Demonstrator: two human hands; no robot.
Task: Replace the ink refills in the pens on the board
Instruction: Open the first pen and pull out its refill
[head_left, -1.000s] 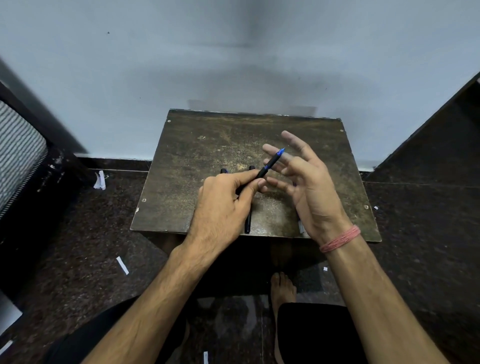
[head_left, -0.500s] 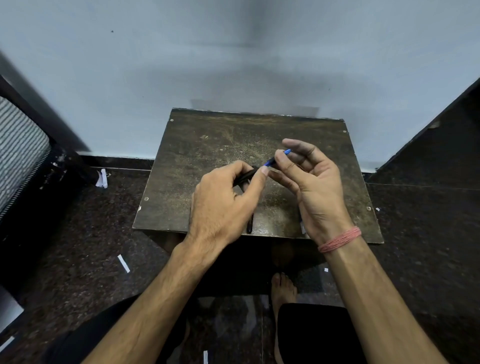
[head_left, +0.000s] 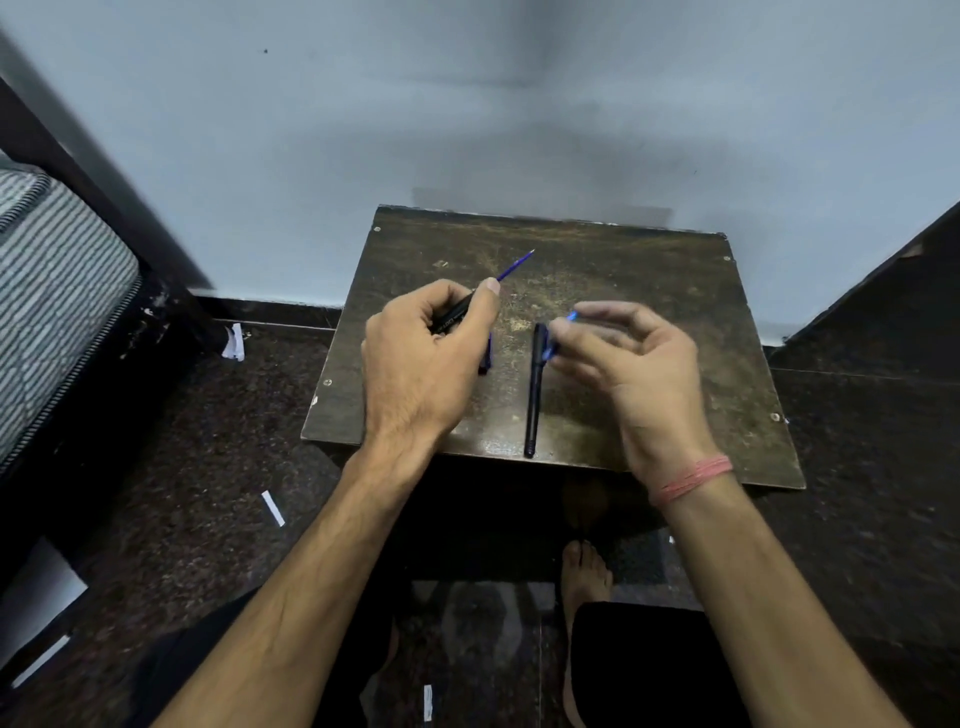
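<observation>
Now left hand (head_left: 415, 358) grips black pen barrel (head_left: 456, 317), blue refill (head_left: 514, 264) protruding; right-hand fingers (head_left: 566, 332) pinch blue tip piece (head_left: 571, 316).

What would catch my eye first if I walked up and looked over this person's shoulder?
Probably the two bare hands above the worn brown board. The left hand grips a black pen barrel with a thin blue refill poking out toward the wall, while the right hand pinches a small blue piece, blurred. Between them a whole black pen lies on the board, its end at the near edge.
</observation>
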